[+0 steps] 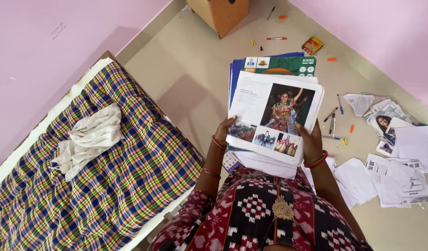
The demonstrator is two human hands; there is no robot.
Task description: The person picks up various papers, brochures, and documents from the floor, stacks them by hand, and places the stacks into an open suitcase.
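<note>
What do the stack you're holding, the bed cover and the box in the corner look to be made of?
Stack of booklets: paper, the top sheet seemingly glossy, with sharp printed photos and thin edges. Bed cover: woven cloth, matte, checked pattern, soft wrinkles. Box: probably wood or laminated board, with flat, smooth brown faces.

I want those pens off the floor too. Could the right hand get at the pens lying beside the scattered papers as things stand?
Probably not right away. The right hand grips the stack of books and papers, as does the left hand. The pens lie on open floor with nothing over them, but lower down.
</note>
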